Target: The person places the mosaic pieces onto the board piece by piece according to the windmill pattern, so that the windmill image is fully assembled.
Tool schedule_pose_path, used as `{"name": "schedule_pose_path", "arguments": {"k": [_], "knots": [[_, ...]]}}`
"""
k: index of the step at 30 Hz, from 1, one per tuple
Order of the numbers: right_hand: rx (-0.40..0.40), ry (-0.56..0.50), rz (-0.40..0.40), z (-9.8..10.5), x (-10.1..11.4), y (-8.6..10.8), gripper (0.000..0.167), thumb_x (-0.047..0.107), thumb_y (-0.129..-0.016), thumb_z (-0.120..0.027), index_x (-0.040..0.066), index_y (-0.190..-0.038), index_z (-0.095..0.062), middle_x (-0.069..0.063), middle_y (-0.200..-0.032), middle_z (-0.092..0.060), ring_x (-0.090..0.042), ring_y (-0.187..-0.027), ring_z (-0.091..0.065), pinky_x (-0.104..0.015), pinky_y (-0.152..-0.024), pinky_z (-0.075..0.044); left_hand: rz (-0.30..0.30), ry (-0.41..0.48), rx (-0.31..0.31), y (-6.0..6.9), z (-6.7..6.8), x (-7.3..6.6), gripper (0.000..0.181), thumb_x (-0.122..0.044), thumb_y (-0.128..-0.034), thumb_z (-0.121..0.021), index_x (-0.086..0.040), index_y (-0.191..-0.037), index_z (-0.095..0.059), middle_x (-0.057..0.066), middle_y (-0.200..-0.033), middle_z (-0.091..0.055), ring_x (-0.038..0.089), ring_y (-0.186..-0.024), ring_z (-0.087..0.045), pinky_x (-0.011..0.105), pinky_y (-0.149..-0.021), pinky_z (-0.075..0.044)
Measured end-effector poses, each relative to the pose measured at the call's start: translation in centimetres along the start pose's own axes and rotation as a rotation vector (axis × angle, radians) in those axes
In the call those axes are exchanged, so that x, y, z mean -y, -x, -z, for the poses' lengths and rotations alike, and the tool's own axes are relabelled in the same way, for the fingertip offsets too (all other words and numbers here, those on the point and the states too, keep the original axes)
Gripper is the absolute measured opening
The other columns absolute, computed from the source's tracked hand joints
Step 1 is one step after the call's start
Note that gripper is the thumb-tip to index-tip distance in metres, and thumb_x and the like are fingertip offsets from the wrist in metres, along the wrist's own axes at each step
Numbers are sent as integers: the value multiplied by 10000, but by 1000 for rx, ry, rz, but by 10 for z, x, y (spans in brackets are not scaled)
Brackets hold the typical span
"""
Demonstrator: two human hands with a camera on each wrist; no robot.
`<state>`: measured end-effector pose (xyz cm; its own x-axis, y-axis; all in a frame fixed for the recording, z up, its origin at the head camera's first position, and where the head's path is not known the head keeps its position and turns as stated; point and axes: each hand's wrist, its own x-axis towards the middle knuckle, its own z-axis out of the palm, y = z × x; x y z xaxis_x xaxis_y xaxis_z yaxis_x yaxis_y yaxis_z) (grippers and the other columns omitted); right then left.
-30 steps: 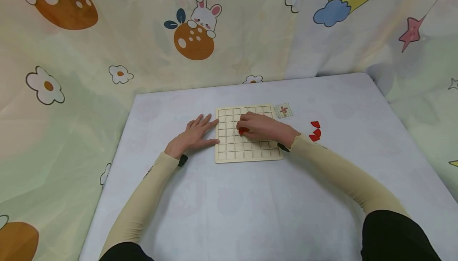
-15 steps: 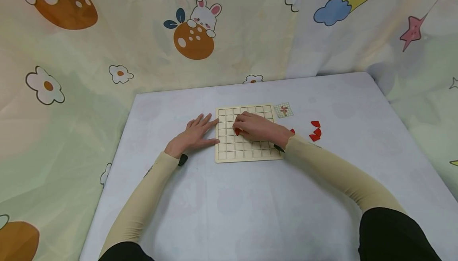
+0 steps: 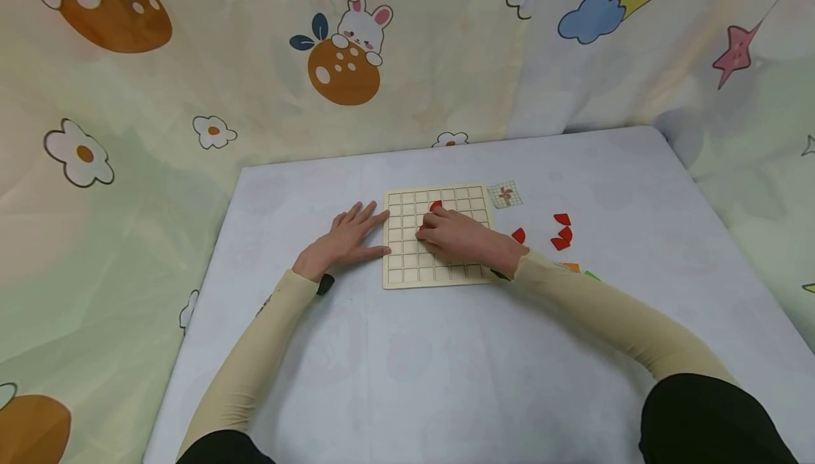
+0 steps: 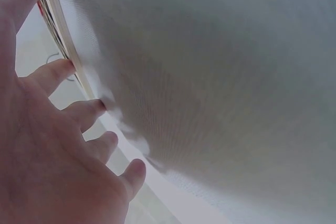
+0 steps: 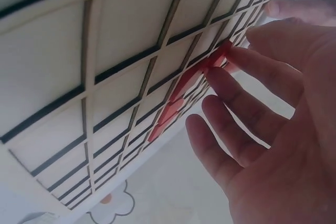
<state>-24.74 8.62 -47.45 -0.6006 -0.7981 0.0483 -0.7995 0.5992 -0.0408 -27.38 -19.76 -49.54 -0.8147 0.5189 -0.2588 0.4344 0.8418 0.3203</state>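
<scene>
A pale wooden grid board [image 3: 404, 279] lies on the table. At its left edge my left hand [image 3: 340, 241] rests with fingers spread, thumb and index finger touching the rim; the left wrist view shows this hand [image 4: 58, 145] by the board's edge. Over the board's middle, my right hand [image 3: 465, 238] touches a red piece with its fingertips. In the right wrist view the fingers of that hand [image 5: 278, 103] are loosely bent, two tips against a red piece [image 5: 223, 52], with more red pieces [image 5: 170, 111] in the grid. Another red piece [image 3: 436, 205] shows above the hand.
A small patterned card [image 3: 505, 195] lies by the board's upper right corner. Right of the board are a loose red piece [image 3: 518, 235] and several more [image 3: 560, 243]. Orange [image 3: 571, 267] and green [image 3: 592, 275] pieces show beside the right sleeve.
My right hand has shifted slightly down the board, uncovering a red piece near the top. The loose red piece, orange piece and green piece have come into view by the right arm. The left hand stays still.
</scene>
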Motion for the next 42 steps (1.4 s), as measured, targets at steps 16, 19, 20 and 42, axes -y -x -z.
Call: {"name": "schedule_pose_path", "arguments": {"k": [16,19,20,42], "knots": [[77,-156,-27,6,-4,11,359,209,-1034,-535,93,-1363,-621,-38,-1403,-617,-289,-1382,-481,-540,-1128,-399,1,-4,0,-1,-1,1,876,-726,-908,-524,-322,-1616,-202,43,-1712,-57,313,-1579,71,591,-1230,-80],[65,-148,-14,5,-4,13,364,216,-1033,-540,89,-1365,-618,-65,-1419,-594,-300,-1384,-473,-523,-1142,-389,4,-14,-1,-1,-1,1,878,-731,-908,-519,-324,-1616,-198,43,-1712,-55,316,-1579,67,589,-1230,-81],[52,-145,-10,5,-5,14,359,212,-1027,-549,87,-1355,-624,-79,-1410,-591,-306,-1363,-483,-511,-1132,-401,6,-18,1,-1,-1,1,879,-735,-907,-516,-327,-1616,-195,41,-1713,-51,316,-1579,69,590,-1230,-81],[11,-123,-22,2,-8,21,377,185,-1015,-528,83,-1365,-621,-69,-1359,-635,-296,-1314,-510,-463,-1121,-420,3,-17,-4,-1,0,0,868,-707,-914,-536,-320,-1616,-203,49,-1712,-58,327,-1579,60,613,-1227,-73]]}}
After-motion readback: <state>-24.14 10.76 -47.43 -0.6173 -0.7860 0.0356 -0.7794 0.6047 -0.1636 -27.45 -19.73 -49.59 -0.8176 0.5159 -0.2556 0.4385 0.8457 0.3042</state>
